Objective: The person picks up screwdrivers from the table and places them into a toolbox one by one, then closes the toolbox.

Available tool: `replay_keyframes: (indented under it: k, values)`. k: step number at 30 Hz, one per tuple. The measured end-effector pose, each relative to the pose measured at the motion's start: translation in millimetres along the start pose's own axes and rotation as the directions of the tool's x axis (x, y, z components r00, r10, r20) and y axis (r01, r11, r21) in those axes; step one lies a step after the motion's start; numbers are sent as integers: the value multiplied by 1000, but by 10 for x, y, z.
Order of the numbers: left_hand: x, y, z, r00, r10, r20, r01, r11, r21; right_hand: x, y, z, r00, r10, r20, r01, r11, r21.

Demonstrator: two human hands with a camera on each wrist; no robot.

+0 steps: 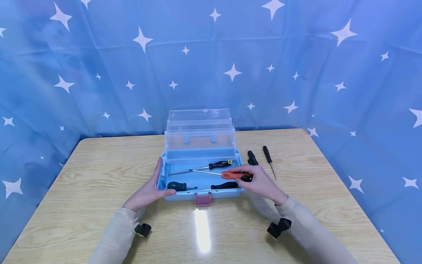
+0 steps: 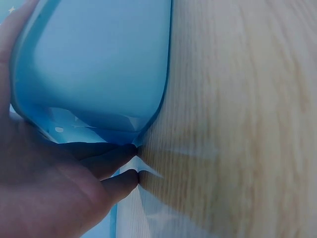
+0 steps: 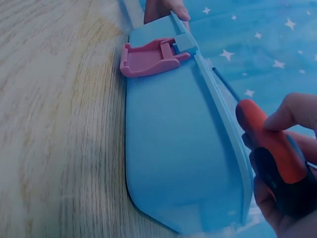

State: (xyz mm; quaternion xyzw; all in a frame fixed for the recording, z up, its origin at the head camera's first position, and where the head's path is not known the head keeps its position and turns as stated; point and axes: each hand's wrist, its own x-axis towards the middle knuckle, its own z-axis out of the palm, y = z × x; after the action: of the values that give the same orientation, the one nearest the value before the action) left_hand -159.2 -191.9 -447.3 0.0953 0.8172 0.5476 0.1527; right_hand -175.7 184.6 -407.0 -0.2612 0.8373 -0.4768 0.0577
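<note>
A blue toolbox (image 1: 184, 197) with a raised clear lid (image 1: 199, 126) stands on the table. My left hand (image 1: 150, 189) holds its left end, thumb over the front rim and fingers along the side wall. Above the box's right half, my right hand (image 1: 255, 180) grips a screwdriver by its orange and black handle (image 3: 277, 148), its shaft pointing left. Inside the box lie a black screwdriver with a yellow end (image 1: 220, 164), a short dark green screwdriver (image 1: 177, 186) and another black-handled screwdriver (image 1: 225, 185). A pink latch (image 3: 148, 58) hangs open at the front.
Right of the box lie a slim black-handled screwdriver (image 1: 267, 154) and a black tool (image 1: 252, 157), partly hidden by my right hand. The wooden table (image 1: 108, 168) ends at a blue curtain (image 1: 108, 66) with white stars.
</note>
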Motion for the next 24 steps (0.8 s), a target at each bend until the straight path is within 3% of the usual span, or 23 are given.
replay_keyframes:
  k: [13, 24]
  values:
    - [-13, 10, -24, 1000, -9, -1, 9, 1000, 23, 138, 5, 87, 995, -66, 68, 69, 997, -36]
    - [-6, -10, 3, 1000, 8, 1, -8, 1000, 10, 184, -15, 134, 992, -31, 121, 35, 999, -32]
